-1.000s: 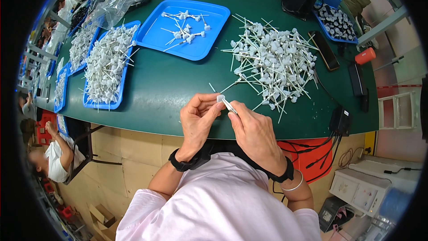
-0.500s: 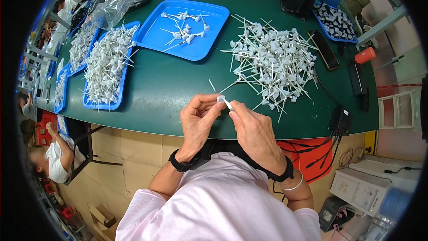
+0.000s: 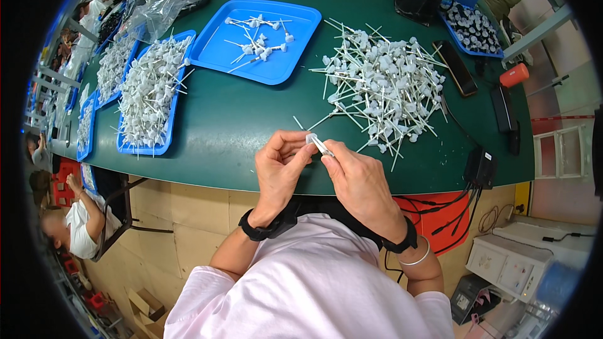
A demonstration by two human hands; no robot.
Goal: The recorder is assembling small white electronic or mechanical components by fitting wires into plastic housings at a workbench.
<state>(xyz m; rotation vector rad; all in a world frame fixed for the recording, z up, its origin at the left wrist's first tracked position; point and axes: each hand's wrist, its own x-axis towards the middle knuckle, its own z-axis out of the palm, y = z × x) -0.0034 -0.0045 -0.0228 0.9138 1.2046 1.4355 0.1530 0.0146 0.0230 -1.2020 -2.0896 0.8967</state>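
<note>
workshop, trays of small parts

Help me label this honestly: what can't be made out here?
Head view: slim pale piece, rear end hidden by the right hand.
Head view: small white cap, full shape partly covered by the left hand.
Head view: heaped white-headed stems, lower ones buried under upper ones.

Bright light, soft glare on tabletop, curved edges
</note>
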